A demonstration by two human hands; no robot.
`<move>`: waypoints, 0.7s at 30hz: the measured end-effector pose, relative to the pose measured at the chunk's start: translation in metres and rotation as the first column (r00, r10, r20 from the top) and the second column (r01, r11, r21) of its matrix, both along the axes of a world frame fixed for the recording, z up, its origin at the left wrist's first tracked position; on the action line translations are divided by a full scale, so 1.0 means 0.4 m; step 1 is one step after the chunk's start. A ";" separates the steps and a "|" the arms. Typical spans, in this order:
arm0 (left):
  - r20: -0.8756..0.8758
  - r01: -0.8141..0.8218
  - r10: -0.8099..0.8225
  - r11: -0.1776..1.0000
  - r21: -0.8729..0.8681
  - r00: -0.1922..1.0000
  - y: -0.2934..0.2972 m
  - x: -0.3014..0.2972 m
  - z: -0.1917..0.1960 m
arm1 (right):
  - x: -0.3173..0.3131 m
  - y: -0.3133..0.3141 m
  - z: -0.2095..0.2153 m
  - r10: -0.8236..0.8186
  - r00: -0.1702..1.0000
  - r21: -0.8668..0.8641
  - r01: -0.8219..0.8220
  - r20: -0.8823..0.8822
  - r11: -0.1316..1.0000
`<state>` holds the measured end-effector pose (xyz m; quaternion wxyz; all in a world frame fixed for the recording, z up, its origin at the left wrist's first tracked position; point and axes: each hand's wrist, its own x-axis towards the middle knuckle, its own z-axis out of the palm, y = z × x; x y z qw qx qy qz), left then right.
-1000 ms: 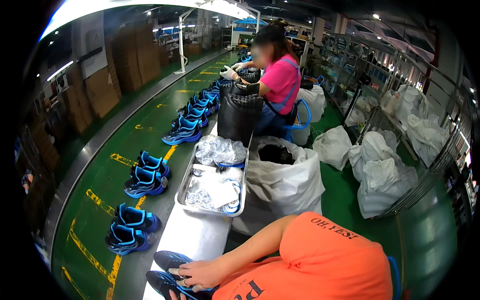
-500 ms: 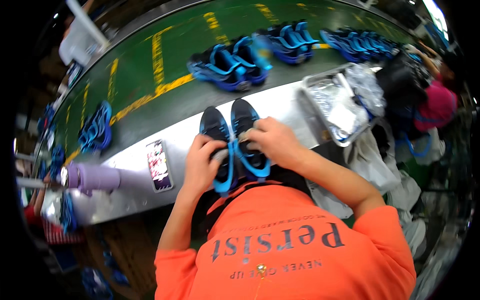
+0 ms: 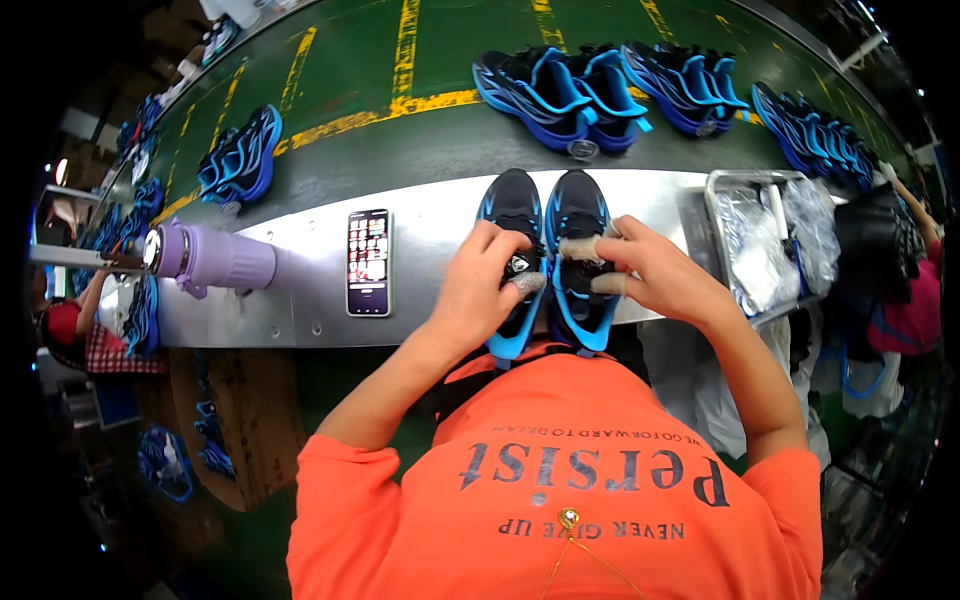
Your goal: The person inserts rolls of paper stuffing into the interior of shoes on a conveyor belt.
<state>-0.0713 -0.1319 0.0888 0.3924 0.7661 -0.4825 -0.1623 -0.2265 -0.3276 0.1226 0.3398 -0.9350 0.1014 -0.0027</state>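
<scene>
A pair of black-and-blue sports shoes lies side by side in front of me, toes pointing away, heels against my orange shirt. My left hand [image 3: 483, 283] closes thumb and fingers on the tongue area of the left shoe [image 3: 513, 196], where a small dark patch with a pale mark shows between the fingertips. With thumb and forefinger bent inward, my right hand [image 3: 655, 270] grips the lacing area of the right shoe [image 3: 580, 200]. Pale wraps cover some fingertips on both hands. The fingers hide part of each shoe's middle.
On the metal ledge [image 3: 330, 325] are a phone [image 3: 370, 262] and a purple bottle [image 3: 215, 258] to the left. A metal tray [image 3: 715, 215] of clear plastic packets stands right. Beyond, the green belt [image 3: 350, 90] carries several more shoes [image 3: 555, 95]. Another person works at far right.
The view has turned, so the shoes, phone and bottle appear farther right. Both hands stay on the pair; the right fingers have shifted slightly at the lacing.
</scene>
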 end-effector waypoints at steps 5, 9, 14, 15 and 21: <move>0.126 0.271 -0.261 0.960 -0.071 0.957 0.004 0.046 -0.042 | 0.006 0.028 -0.012 -0.148 0.988 -0.114 0.142 -0.045 0.983; -0.017 0.142 -0.142 0.990 0.016 0.990 0.007 0.032 -0.011 | -0.001 -0.009 -0.014 0.057 0.998 0.038 -0.058 0.020 0.998; -0.004 0.128 -0.128 0.991 0.042 0.992 0.018 0.030 -0.016 | -0.003 0.036 -0.029 -0.086 0.996 -0.107 0.082 -0.036 0.991; -0.016 0.157 -0.157 0.987 0.015 0.987 0.014 0.041 -0.024 | -0.004 0.028 -0.027 -0.092 0.996 -0.135 0.089 -0.019 0.987; -0.043 -0.010 0.011 0.999 0.043 0.999 -0.002 -0.006 0.015 | -0.016 -0.015 -0.049 -0.014 0.997 -0.078 0.020 0.074 0.997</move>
